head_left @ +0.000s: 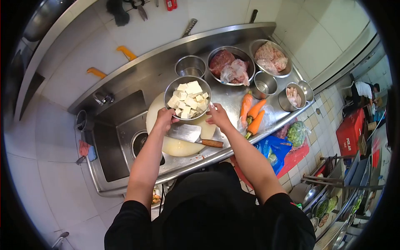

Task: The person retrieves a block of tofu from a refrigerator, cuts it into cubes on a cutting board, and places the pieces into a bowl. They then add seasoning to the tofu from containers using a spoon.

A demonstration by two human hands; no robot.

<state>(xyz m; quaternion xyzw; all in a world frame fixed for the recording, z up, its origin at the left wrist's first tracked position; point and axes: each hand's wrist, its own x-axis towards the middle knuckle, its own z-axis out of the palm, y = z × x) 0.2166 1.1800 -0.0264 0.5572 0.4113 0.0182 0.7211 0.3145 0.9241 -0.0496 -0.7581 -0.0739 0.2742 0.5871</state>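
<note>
A round steel bowl (170,88) full of white tofu cubes (189,100) is between my two hands, above the far part of a round, pale cutting board (151,121). My left hand (166,118) is closed on the bowl's near left rim, thumb on top. On the right side, my right hand (218,116) has its fingers against the rim; its grip is partly hidden. Just below the bowl a cleaver (186,132) lies flat on the board, its wooden handle (212,143) pointing right.
A sink (118,143) is at left. Behind and right stand a steel bowl of red meat (223,62), a bowl of pale meat (271,58), steel pots (265,84) and a small pot of meat pieces (293,97). Carrots (255,121) lie near the counter's front edge, above a blue bag (275,152).
</note>
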